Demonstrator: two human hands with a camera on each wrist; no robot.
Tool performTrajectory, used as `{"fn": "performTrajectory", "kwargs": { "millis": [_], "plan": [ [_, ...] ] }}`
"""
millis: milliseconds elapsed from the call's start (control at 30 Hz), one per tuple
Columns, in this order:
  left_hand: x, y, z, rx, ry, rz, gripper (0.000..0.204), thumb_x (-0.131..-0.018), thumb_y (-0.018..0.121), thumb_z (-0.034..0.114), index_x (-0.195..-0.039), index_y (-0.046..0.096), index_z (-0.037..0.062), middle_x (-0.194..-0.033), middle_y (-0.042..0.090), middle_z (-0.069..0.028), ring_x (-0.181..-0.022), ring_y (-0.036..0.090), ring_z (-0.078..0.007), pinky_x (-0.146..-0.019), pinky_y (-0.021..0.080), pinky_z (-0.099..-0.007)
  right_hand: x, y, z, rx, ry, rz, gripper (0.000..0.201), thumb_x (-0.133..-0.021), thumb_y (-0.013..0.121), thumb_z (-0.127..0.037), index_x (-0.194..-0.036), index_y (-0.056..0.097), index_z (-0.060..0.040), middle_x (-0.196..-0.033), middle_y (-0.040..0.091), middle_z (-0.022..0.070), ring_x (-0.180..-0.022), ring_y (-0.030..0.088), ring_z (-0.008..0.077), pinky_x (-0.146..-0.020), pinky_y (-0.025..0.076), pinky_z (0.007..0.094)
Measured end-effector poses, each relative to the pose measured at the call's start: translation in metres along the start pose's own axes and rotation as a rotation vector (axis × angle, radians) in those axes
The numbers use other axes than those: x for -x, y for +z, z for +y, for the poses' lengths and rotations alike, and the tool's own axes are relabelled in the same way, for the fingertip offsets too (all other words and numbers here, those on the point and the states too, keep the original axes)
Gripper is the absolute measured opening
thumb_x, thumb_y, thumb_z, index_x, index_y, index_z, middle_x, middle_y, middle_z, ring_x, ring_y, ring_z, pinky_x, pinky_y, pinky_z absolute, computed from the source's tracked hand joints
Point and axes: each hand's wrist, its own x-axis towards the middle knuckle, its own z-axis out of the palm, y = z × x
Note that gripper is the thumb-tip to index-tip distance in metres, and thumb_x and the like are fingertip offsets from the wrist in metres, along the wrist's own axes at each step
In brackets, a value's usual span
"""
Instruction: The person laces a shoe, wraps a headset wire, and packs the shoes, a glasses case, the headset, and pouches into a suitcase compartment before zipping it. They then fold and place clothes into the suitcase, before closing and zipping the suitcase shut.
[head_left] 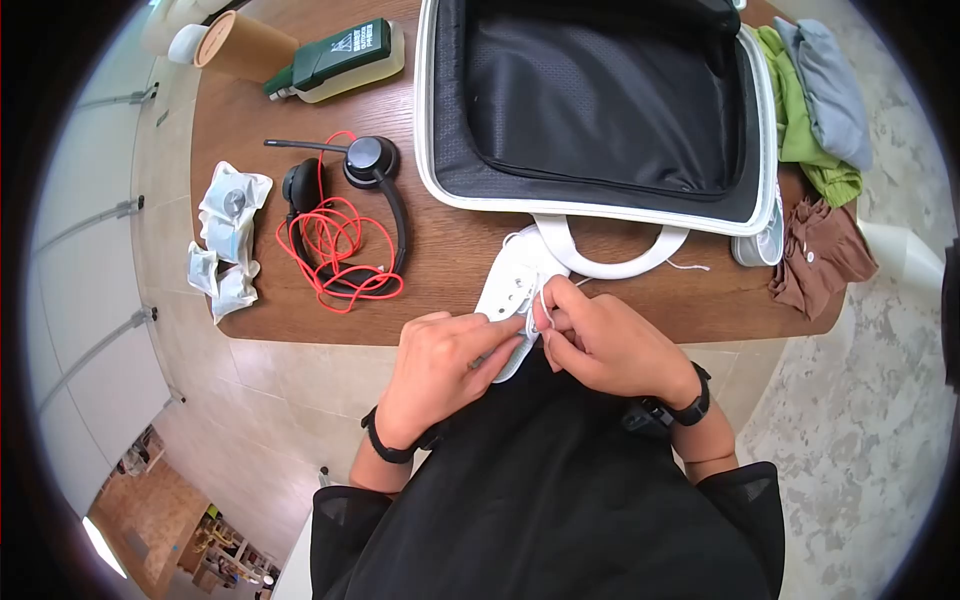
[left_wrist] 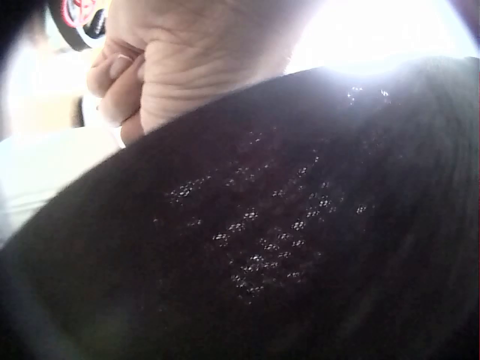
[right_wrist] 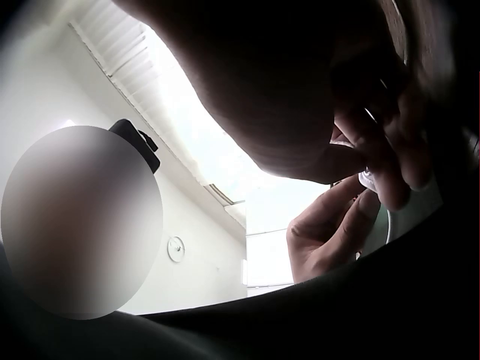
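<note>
A white shoe (head_left: 508,284) lies at the table's front edge, its toe part over the wood and its other end against the person's black clothing. The left hand (head_left: 438,365) pinches the white shoelace (head_left: 545,300) from the left side, over the shoe's opening. From the other side the right hand (head_left: 618,345) grips the same lace between thumb and curled fingers. Both sets of fingertips nearly meet in the right wrist view, where a bit of white shows between them. Dark cloth (left_wrist: 262,225) hides most of the left wrist view.
An open black-lined suitcase (head_left: 600,110) with a white handle (head_left: 610,268) stands just beyond the shoe. Left lie a headset (head_left: 398,225) with red cable, white pouches (head_left: 228,235) and a green-capped bottle (head_left: 345,62). Folded clothes (head_left: 825,95) sit right, near another white shoe (head_left: 760,245).
</note>
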Motion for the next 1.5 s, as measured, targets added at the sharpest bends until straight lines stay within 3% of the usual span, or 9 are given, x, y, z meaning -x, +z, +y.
{"fn": "performTrajectory", "kwargs": {
  "millis": [300,500,633,733,800,1033,1200,1367,1500],
  "plan": [
    [-0.004,0.012,-0.003,0.099,0.047,0.095,0.014,-0.08,0.083,0.009,-0.093,0.077,0.0094,-0.065,0.061,-0.0034,-0.054,0.054,-0.0222,-0.053,0.041,-0.0367,0.0,0.004,-0.001,-0.072,-0.038,0.02,0.012,-0.098,0.054,-0.004,-0.108,0.048,-0.0026,-0.069,0.066,0.0129,-0.066,0.07,0.0329,-0.061,0.05,0.0443],
    [0.005,-0.034,0.001,0.405,-0.119,-0.154,0.01,-0.081,0.08,0.01,-0.089,0.074,0.0103,-0.066,0.057,-0.0025,-0.053,0.054,-0.0198,-0.052,0.04,-0.0342,0.01,-0.006,-0.011,-0.087,0.039,0.12,0.021,-0.098,0.064,-0.01,-0.114,0.053,-0.0028,-0.068,0.066,0.009,-0.06,0.066,0.027,-0.059,0.048,0.0378],
    [0.009,-0.049,0.001,0.933,0.425,0.052,0.013,-0.077,0.084,0.009,-0.086,0.078,0.0031,-0.056,0.05,0.0016,-0.044,0.043,-0.0136,-0.045,0.027,-0.033,0.018,-0.01,-0.019,-0.019,0.0,0.27,0.03,-0.096,0.069,-0.015,-0.124,0.061,-0.0084,-0.068,0.063,0.0034,-0.059,0.064,0.0228,-0.06,0.049,0.0335],
    [-0.001,-0.057,0.014,1.096,0.744,0.003,0.006,-0.085,0.08,0.004,-0.085,0.078,-0.0015,-0.056,0.049,0.0014,-0.04,0.037,-0.0106,-0.043,0.019,-0.0322,0.014,-0.004,-0.022,0.135,-0.302,-0.019,0.054,-0.092,0.073,-0.022,-0.144,0.058,-0.0129,-0.07,0.06,0.0014,-0.063,0.064,0.0242,-0.06,0.05,0.0374],
    [-0.004,-0.063,0.027,1.152,0.827,-0.051,0.005,-0.087,0.077,0.002,-0.086,0.078,-0.0023,-0.056,0.049,0.0018,-0.041,0.036,-0.0098,-0.043,0.018,-0.0316,0.01,0.009,-0.017,0.11,-0.472,-0.085,0.034,-0.094,0.071,-0.021,-0.126,0.066,-0.0113,-0.079,0.062,0.0034,-0.071,0.065,0.0246,-0.063,0.05,0.0375],
    [-0.002,-0.059,0.017,0.987,0.711,0.068,0.004,-0.087,0.076,0.004,-0.087,0.078,0.0005,-0.057,0.051,0.001,-0.041,0.037,-0.0104,-0.043,0.02,-0.0309,0.022,-0.006,-0.013,0.173,-0.486,-0.117,0.008,-0.097,0.065,-0.019,-0.096,0.067,-0.011,-0.087,0.063,0.0035,-0.081,0.061,0.0263,-0.071,0.049,0.0384],
    [-0.006,-0.054,0.016,0.3,0.168,-0.03,0.011,-0.085,0.078,0.01,-0.095,0.076,0.0078,-0.066,0.056,0.0002,-0.055,0.053,-0.0181,-0.055,0.037,-0.0338,0.038,-0.027,-0.005,0.03,-0.392,-0.097,0.011,-0.095,0.064,-0.013,-0.084,0.068,-0.0102,-0.077,0.064,0.0033,-0.07,0.06,0.0274,-0.067,0.047,0.0389],
    [-0.011,-0.031,0.007,0.14,0.08,-0.006,0.004,-0.091,0.075,0.011,-0.095,0.073,0.0096,-0.073,0.063,-0.0017,-0.059,0.056,-0.0194,-0.059,0.04,-0.0343,0.065,-0.047,0.016,-0.025,-0.25,-0.124,0.01,-0.095,0.069,-0.016,-0.09,0.069,-0.0066,-0.076,0.064,0.006,-0.069,0.064,0.0236,-0.063,0.05,0.0346],
    [-0.014,-0.03,0.003,0.081,0.044,-0.001,0.005,-0.091,0.075,0.011,-0.095,0.073,0.01,-0.074,0.063,-0.0013,-0.059,0.056,-0.0188,-0.06,0.041,-0.0344,0.085,-0.062,0.034,0.089,-0.025,0.062,0.016,-0.093,0.073,-0.018,-0.094,0.068,-0.0027,-0.072,0.064,0.0057,-0.062,0.062,0.0172,-0.058,0.047,0.0318]
  ]
}}
